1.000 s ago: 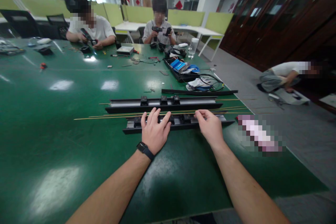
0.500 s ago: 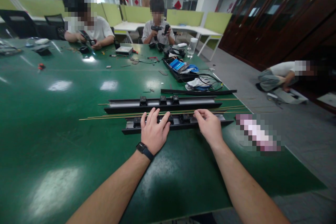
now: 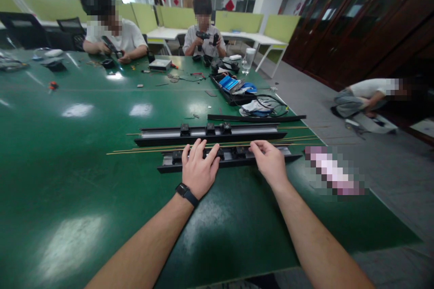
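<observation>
My left hand (image 3: 200, 169), with a dark watch on its wrist, lies with fingers spread over the near black rail (image 3: 200, 168) and its black blocks (image 3: 176, 156). The fingertips reach the thin brass rods (image 3: 149, 150) running along the rail's far side. At the rail's right part, my right hand (image 3: 271, 162) is closed in a pinch at these rods, seemingly on one of them; the exact contact is hidden by the fingers. Another black block (image 3: 240, 151) sits just left of the pinch. Behind lies a second black rail (image 3: 206, 139) with a pale inner strip and three blocks.
A black strip (image 3: 257, 118) lies beyond the rails. Farther back are a black tray (image 3: 233, 98) of blue parts, cables, and a clear jug (image 3: 248, 61). A blurred pink item (image 3: 332, 171) is near the right edge. Two people across the table (image 3: 84, 144) hold tools; another crouches right.
The left end of the longest brass rod has shifted slightly to the right. My right fingertips have moved a touch left; my left hand stays in place.
</observation>
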Available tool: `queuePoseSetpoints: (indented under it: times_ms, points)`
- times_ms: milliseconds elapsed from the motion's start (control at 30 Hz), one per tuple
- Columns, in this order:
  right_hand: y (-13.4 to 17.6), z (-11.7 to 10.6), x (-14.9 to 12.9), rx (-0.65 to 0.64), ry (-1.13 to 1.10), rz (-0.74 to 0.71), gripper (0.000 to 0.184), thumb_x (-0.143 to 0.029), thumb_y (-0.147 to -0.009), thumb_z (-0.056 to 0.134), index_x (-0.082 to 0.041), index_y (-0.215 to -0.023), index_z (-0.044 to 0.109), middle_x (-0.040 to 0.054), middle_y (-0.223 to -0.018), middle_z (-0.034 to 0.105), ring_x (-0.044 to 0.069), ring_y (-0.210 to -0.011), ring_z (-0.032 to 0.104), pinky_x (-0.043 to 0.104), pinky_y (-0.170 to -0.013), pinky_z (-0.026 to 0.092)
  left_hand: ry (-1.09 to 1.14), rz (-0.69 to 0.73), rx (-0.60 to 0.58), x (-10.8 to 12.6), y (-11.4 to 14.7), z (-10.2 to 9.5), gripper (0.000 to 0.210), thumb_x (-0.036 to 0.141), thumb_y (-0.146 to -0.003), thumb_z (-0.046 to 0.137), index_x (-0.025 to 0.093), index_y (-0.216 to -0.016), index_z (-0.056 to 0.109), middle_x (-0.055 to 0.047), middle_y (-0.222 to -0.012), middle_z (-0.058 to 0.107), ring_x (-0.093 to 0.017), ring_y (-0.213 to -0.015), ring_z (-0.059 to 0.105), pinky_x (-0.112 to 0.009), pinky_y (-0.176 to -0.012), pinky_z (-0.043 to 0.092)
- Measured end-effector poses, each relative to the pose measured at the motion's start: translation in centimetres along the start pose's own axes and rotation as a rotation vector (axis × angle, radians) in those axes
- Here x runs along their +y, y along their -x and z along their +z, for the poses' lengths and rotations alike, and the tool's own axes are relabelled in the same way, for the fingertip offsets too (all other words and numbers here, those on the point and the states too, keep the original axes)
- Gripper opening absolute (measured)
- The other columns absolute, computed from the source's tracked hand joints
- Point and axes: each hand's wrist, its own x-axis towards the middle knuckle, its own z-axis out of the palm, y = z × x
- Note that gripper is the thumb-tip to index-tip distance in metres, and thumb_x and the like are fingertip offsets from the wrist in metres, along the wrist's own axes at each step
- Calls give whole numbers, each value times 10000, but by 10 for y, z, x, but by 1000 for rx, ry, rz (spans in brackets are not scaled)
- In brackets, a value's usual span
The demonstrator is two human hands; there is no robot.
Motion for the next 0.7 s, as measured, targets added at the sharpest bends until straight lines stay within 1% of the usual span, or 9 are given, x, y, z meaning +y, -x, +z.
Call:
queuePoseSetpoints:
  times_ms: [67, 233, 333, 433, 533, 600, 700]
  points:
    - [-1, -1, 0, 6, 25, 7, 300, -487, -887, 611, -229, -925, 761, 55, -900, 777, 244, -849, 711, 353, -809, 491, 1, 3, 0, 0, 0, 0, 414, 360, -958, 538, 340, -1370, 579, -107, -1457, 541, -285, -1433, 405, -534, -1194, 232]
    - [-5, -5, 5, 52, 84, 46, 318, -503, -879, 605, -229, -904, 763, 60, -875, 775, 251, -814, 707, 356, -768, 498, 5, 0, 8, -1, 0, 1, 415, 360, -957, 539, 341, -1369, 579, -106, -1461, 537, -287, -1434, 405, -532, -1194, 236]
    - [-5, -4, 8, 66, 48, 44, 354, -523, -883, 589, -219, -954, 756, 75, -885, 774, 253, -796, 708, 351, -732, 512, -1, 5, 5, -1, -1, 1, 413, 360, -960, 535, 337, -1370, 579, -109, -1459, 537, -284, -1435, 403, -527, -1194, 237]
    - [-3, -1, 6, 26, -6, 33, 360, -520, -879, 610, -227, -1040, 741, 58, -868, 774, 246, -819, 715, 354, -769, 512, -4, 5, 1, 0, -1, 0, 415, 363, -963, 528, 337, -1374, 574, -108, -1459, 537, -281, -1436, 401, -525, -1195, 235]
    - [-1, 1, 2, -9, 11, 4, 325, -507, -886, 605, -233, -971, 759, 54, -883, 775, 243, -848, 715, 358, -811, 500, 0, 4, 1, 1, -1, -1, 413, 360, -962, 531, 335, -1371, 577, -107, -1456, 539, -279, -1436, 402, -522, -1195, 237]
    - [-2, -1, 0, -1, 49, 8, 322, -507, -881, 606, -233, -934, 767, 58, -884, 774, 247, -845, 711, 361, -805, 498, 2, 5, 3, 1, -1, -1, 410, 361, -960, 534, 334, -1366, 581, -107, -1454, 541, -278, -1434, 404, -520, -1195, 240]
    - [-5, -6, 4, 37, 92, 26, 345, -519, -872, 601, -224, -926, 772, 69, -873, 773, 253, -821, 707, 359, -776, 505, 0, 1, 6, 0, -1, 0, 410, 364, -959, 539, 334, -1365, 583, -107, -1454, 539, -280, -1436, 401, -516, -1193, 246]
